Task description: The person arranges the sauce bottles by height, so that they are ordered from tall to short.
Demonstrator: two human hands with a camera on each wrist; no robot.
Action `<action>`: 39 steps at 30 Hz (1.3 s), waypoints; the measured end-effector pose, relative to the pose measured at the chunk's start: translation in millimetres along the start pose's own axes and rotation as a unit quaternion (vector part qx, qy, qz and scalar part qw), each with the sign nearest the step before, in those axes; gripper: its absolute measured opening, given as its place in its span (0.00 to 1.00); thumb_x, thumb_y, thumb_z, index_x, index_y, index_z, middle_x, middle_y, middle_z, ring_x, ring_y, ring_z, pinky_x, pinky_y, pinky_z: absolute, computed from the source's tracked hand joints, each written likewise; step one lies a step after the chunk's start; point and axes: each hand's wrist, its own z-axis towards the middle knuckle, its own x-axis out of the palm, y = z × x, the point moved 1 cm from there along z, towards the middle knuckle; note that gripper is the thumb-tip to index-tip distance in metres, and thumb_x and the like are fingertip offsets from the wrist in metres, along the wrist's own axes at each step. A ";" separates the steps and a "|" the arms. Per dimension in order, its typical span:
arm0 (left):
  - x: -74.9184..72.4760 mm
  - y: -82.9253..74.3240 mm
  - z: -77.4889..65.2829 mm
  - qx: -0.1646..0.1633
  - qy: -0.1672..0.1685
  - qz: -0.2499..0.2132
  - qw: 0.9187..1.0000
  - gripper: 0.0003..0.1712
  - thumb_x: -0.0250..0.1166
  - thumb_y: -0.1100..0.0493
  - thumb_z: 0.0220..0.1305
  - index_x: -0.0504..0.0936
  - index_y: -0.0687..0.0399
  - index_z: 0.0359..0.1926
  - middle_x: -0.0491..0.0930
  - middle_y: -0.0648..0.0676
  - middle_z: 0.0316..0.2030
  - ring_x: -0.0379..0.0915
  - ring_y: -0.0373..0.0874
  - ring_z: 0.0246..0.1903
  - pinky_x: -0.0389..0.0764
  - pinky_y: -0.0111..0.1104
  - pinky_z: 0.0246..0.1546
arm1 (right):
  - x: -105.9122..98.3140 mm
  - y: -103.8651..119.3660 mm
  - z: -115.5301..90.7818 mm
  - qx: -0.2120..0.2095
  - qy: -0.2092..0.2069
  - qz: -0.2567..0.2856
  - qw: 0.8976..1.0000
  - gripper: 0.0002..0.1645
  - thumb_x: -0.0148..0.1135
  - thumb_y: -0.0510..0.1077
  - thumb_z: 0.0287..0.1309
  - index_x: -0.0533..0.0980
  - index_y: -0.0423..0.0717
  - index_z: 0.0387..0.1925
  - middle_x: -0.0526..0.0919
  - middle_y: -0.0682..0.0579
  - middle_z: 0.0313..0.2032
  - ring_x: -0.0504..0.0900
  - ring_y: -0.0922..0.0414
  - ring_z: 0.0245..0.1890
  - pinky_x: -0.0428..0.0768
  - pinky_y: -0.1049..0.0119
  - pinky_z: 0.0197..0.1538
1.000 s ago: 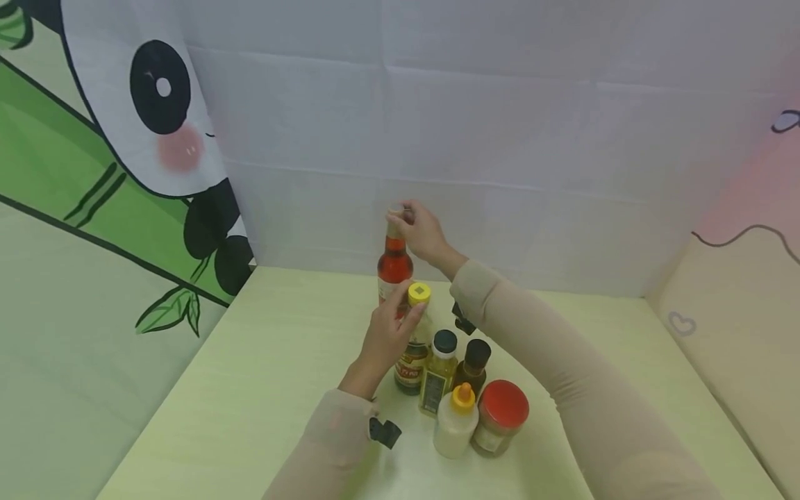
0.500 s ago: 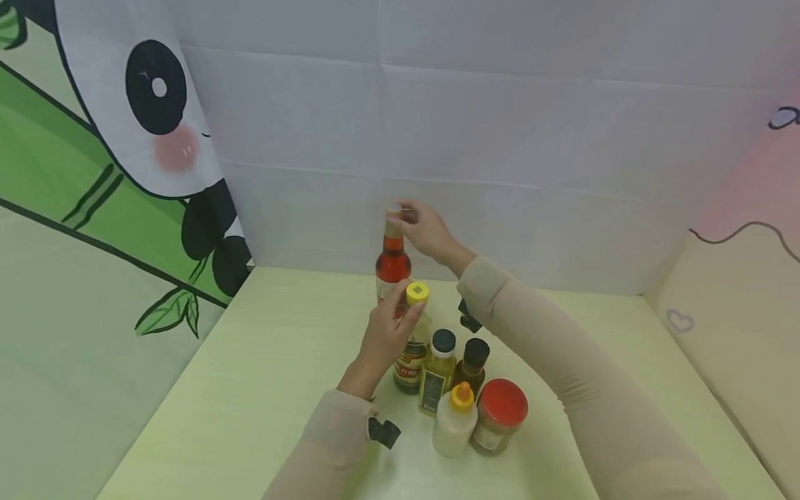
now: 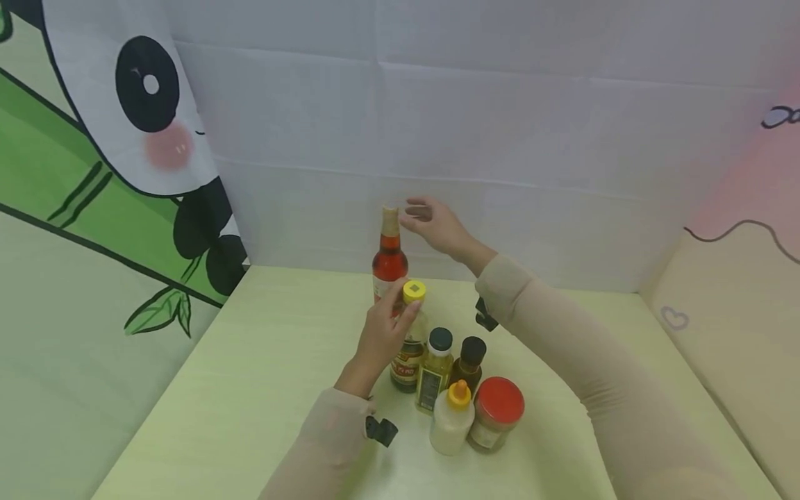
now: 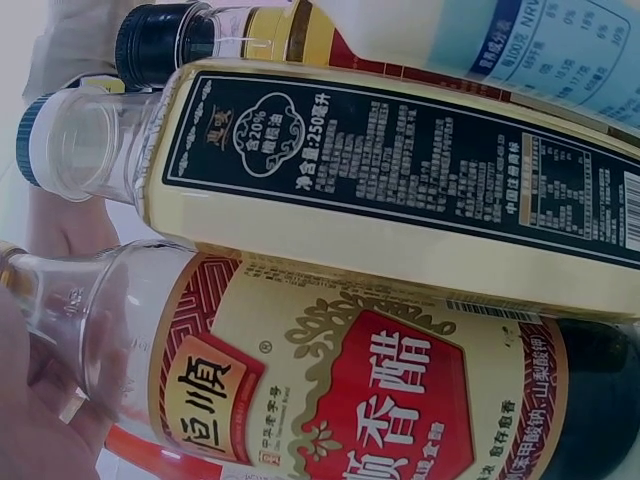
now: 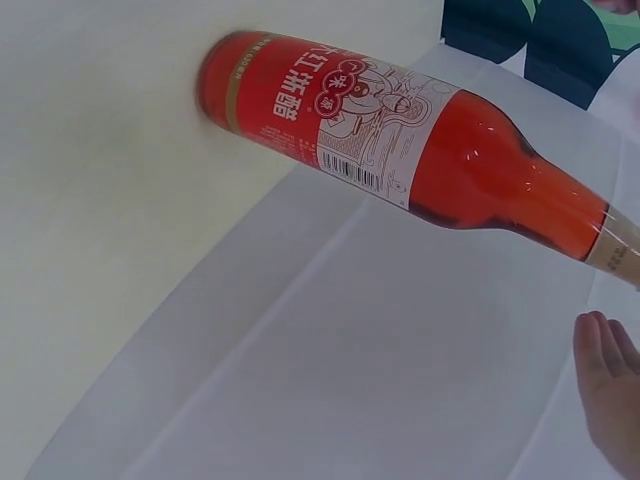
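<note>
Behind everything, a creased pale sheet [image 3: 469, 125]; before it, the desk [image 3: 281, 347]. Stretched long and diagonal from lower right, the right sleeve [image 3: 581, 361]; angled up more steeply from lower left, the left sleeve [image 3: 319, 444]. Upright on the desk near the sheet, the red bottle [image 3: 389, 267]; just in front of it, also upright, the vinegar bottle [image 3: 405, 367]. Clustered beside that: oil bottle [image 3: 432, 382], red-lidded jar [image 3: 496, 410], white bottle [image 3: 451, 425], dark bottle [image 3: 467, 375]. Level with the red bottle's neck, just beside it and apart in the right wrist view, the right hand [image 3: 440, 229], pointed leftward, fingers loosely extended, thumb spread from them. Lower and closer, the left hand [image 3: 382, 332], tilted upward, fingers and thumb curled round the vinegar bottle's neck, just under its yellow cap [image 3: 414, 291].
</note>
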 end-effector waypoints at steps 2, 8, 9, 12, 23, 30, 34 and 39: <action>-0.7 -1.1 0.1 -0.003 0.000 -0.004 1.000 0.24 0.54 0.49 0.74 0.70 0.61 0.61 0.81 0.61 0.47 0.81 0.55 0.43 0.82 0.46 0.44 | -1.9 -0.3 -0.9 0.004 0.003 0.000 1.000 0.35 0.61 0.50 0.66 0.62 0.43 0.69 0.70 0.44 0.65 0.70 0.50 0.63 0.70 0.54 0.62; -0.7 -2.4 0.4 -0.008 0.002 -0.011 1.000 0.22 0.56 0.55 0.72 0.70 0.62 0.61 0.80 0.62 0.47 0.81 0.55 0.44 0.81 0.47 0.45 | -7.7 -2.3 -4.3 0.007 0.005 0.000 1.000 0.36 0.61 0.50 0.66 0.62 0.42 0.69 0.70 0.44 0.65 0.69 0.50 0.64 0.69 0.53 0.63; -0.5 -2.1 0.3 -0.009 0.002 -0.010 1.000 0.22 0.56 0.55 0.72 0.70 0.62 0.61 0.80 0.62 0.47 0.81 0.55 0.43 0.81 0.47 0.45 | -8.5 -2.7 -5.2 0.006 0.005 -0.001 1.000 0.36 0.62 0.50 0.66 0.62 0.42 0.70 0.70 0.44 0.65 0.69 0.50 0.64 0.69 0.53 0.63; -0.1 -0.6 -0.1 -0.009 0.000 -0.008 1.000 0.23 0.56 0.53 0.72 0.70 0.62 0.61 0.81 0.62 0.47 0.81 0.55 0.43 0.81 0.47 0.44 | -11.0 -3.9 -8.7 0.007 0.008 -0.008 1.000 0.36 0.62 0.50 0.66 0.62 0.43 0.70 0.70 0.44 0.65 0.69 0.50 0.64 0.70 0.53 0.62; -1.9 1.6 0.7 -0.002 -0.002 0.003 1.000 0.27 0.51 0.44 0.74 0.71 0.60 0.60 0.81 0.61 0.47 0.81 0.56 0.41 0.82 0.48 0.42 | -21.9 -4.6 -23.1 0.013 0.015 0.012 1.000 0.36 0.61 0.49 0.67 0.60 0.41 0.70 0.70 0.43 0.65 0.70 0.49 0.63 0.71 0.55 0.61; -2.1 1.4 -0.2 -0.003 -0.003 0.000 1.000 0.25 0.53 0.46 0.74 0.71 0.61 0.60 0.81 0.61 0.46 0.81 0.56 0.41 0.82 0.48 0.42 | -26.5 -12.1 -30.6 0.015 0.015 0.039 0.999 0.35 0.59 0.48 0.68 0.60 0.41 0.70 0.70 0.42 0.64 0.73 0.48 0.60 0.73 0.54 0.59; -2.1 0.0 -0.7 -0.007 -0.004 -0.001 1.000 0.24 0.55 0.50 0.73 0.71 0.61 0.61 0.81 0.61 0.47 0.81 0.56 0.42 0.82 0.48 0.43 | -29.5 -16.4 -36.4 0.017 0.017 0.045 0.999 0.35 0.59 0.49 0.68 0.61 0.42 0.70 0.70 0.43 0.64 0.73 0.48 0.60 0.73 0.52 0.59; -1.2 -0.4 -1.1 -0.008 -0.003 0.000 1.000 0.24 0.54 0.50 0.73 0.70 0.61 0.61 0.80 0.61 0.47 0.81 0.56 0.42 0.82 0.48 0.43 | -32.9 -19.7 -45.8 0.013 0.024 0.041 0.999 0.36 0.59 0.50 0.68 0.59 0.42 0.71 0.70 0.44 0.65 0.73 0.49 0.61 0.72 0.53 0.60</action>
